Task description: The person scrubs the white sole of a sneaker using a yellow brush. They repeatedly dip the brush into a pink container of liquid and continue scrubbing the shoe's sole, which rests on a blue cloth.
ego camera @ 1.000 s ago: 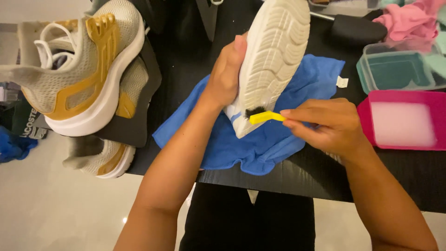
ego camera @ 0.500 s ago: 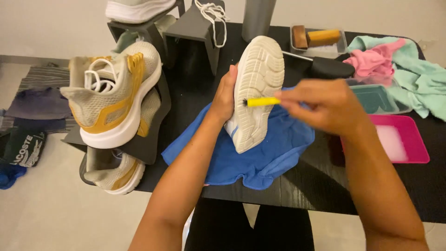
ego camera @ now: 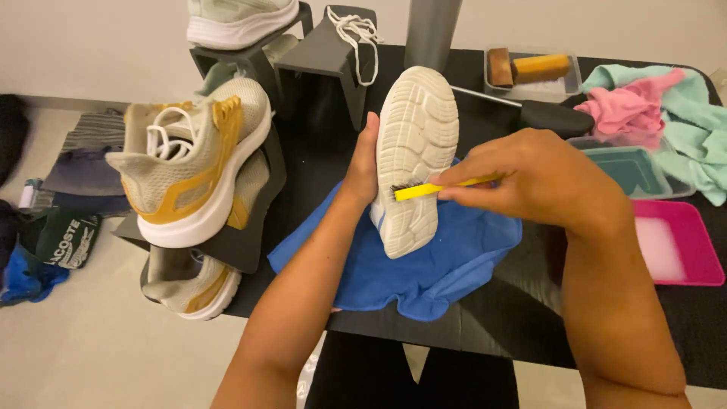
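Centrally, the left hand (ego camera: pixel 365 163) grips a white rubber-soled sneaker (ego camera: pixel 415 155) by its side, holding it sole-up and tilted, with the toe pointing to 12 o'clock and the heel resting on a crumpled blue cloth (ego camera: pixel 424 261). The right hand (ego camera: pixel 530 178) is closed around a thin yellow-handled brush (ego camera: pixel 435 188), whose dark bristles touch the tread near the middle of the sole. The cloth lies on a black tabletop (ego camera: pixel 591 318). At 9 o'clock from the held shoe, a beige-and-gold mesh sneaker with white laces (ego camera: pixel 189 170) sits on a dark grey angled stand (ego camera: pixel 254 220), and a matching shoe (ego camera: pixel 189 282) lies beneath it. At 3 o'clock, well apart from the right hand, stands a pink rectangular tray of milky liquid (ego camera: pixel 678 246), with a teal plastic tub (ego camera: pixel 632 170) just above it. At 1 o'clock, a wooden-handled brush (ego camera: pixel 526 68) rests in a clear shallow tray (ego camera: pixel 564 85), and pink and mint rags (ego camera: pixel 659 106) are heaped at 2 o'clock.
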